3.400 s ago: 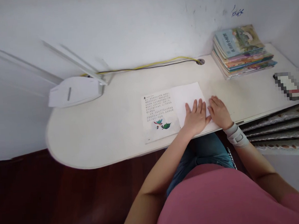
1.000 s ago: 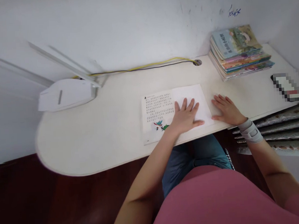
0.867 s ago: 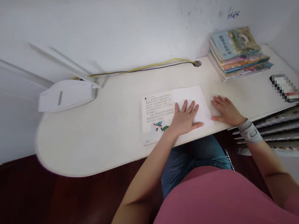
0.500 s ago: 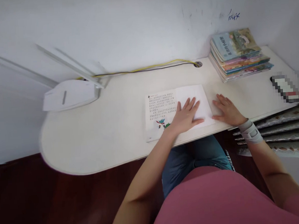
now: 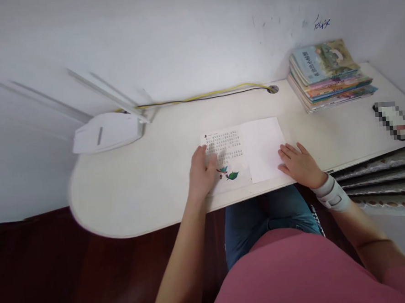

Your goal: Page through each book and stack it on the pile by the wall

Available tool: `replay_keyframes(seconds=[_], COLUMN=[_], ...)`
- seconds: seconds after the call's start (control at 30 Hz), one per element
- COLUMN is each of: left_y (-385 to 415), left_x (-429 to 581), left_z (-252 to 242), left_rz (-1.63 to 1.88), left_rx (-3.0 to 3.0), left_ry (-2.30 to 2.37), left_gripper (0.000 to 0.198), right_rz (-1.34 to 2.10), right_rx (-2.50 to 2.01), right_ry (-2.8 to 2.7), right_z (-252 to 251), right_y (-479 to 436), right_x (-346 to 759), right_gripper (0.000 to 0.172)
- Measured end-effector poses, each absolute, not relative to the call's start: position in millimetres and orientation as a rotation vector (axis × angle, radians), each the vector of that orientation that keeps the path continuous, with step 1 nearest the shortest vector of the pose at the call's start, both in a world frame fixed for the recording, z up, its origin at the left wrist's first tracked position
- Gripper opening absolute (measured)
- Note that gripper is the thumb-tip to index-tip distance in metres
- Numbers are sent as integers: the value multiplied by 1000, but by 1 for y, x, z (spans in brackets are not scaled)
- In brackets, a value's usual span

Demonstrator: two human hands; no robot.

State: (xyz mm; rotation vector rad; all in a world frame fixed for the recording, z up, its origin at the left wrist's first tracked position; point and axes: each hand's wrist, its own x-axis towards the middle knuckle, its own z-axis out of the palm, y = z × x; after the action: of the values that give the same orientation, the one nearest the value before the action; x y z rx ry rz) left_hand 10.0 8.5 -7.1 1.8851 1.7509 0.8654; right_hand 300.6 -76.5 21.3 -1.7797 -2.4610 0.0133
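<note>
An open book (image 5: 265, 152) lies flat near the front edge of the white desk (image 5: 138, 178). Its left page shows printed text and a small coloured drawing; the right page is blank white. At the book's left edge is my left hand (image 5: 203, 172), thumb apart from the fingers, over the margin of the text page, holding nothing. My right hand (image 5: 299, 165) rests with its fingers stretched out on the right edge of the blank page, a light band around the wrist.
A stack of books (image 5: 331, 77) stands at the back right, with a blurred-out phone-like object (image 5: 396, 120) nearer the right edge. On the left sits a white router (image 5: 108, 132) with antennas. Yellow and black cables (image 5: 212, 94) run along the wall to a desk hole.
My left hand has moved left from the blank page to the book's left edge. My right hand has shifted slightly left onto the right page's edge. The view has shifted a little.
</note>
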Motion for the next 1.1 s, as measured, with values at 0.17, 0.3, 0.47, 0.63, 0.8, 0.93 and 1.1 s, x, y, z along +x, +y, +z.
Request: replay_keyframes(seconds=[0.17, 0.3, 0.47, 0.63, 0.8, 0.93, 1.1], left_y=[9, 6, 3, 1, -2, -4, -4], left_x=[3, 1, 2, 2, 5, 6, 8], left_z=[-13, -14, -11, -7, -7, -9, -10], left_rz=[1007, 975, 954, 836, 739, 719, 665], left_rx=[1664, 1801, 1845, 1892, 2015, 2028, 2078], left_ry=[1736, 1743, 1758, 1748, 1758, 1772, 1792], left_gripper=[52, 50, 50, 55, 62, 62, 63], right_rz=[-47, -83, -77, -59, -73, -31, -7], right_rx=[-1707, -1755, -1740, -1745, -1762, -1800, -1851], right_ry=[-2500, -2432, -2407, -2429, -2410, -2414, -2372], right_z=[20, 8, 3, 3, 1, 8, 11], right_y=[-72, -65, -66, -64, -63, -63, -71], right_x=[270, 258, 262, 268, 273, 273, 244], right_gripper=[41, 51, 52, 54, 55, 53, 52])
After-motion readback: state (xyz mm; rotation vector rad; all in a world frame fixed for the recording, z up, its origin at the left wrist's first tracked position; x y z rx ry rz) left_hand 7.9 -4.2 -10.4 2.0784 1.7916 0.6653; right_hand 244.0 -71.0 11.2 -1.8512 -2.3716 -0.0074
